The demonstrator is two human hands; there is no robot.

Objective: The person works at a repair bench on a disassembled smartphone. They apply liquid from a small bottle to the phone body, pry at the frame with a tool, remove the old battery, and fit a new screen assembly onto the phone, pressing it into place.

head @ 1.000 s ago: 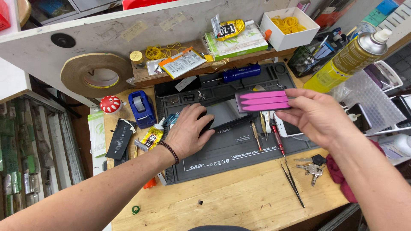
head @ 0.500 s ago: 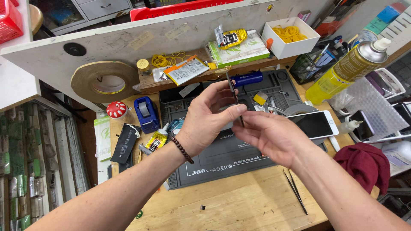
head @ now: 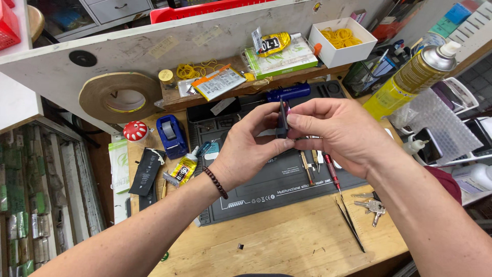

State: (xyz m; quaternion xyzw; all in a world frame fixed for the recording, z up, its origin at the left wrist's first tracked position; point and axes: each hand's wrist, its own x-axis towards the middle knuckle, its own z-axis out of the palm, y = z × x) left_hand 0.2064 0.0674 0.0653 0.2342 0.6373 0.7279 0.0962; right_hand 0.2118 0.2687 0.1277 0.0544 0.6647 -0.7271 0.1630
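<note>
– What have you got there?
– Your left hand (head: 251,149) and right hand (head: 335,133) both pinch a slim dark phone with a pink edge (head: 282,119), held on edge above the dark grey silicone work mat (head: 266,190).
– Tips?
– Keep your fingertips on its edges and work low over the mat.

My wooden workbench (head: 287,246) fills the lower frame; a pale tilted board (head: 154,46) spans the top; grey drawers (head: 110,9) upper left; green-stocked shelving (head: 31,205) at left edge; lighting even.

Probably repair workshop: screwdrivers (head: 330,172), tweezers (head: 351,225).
</note>
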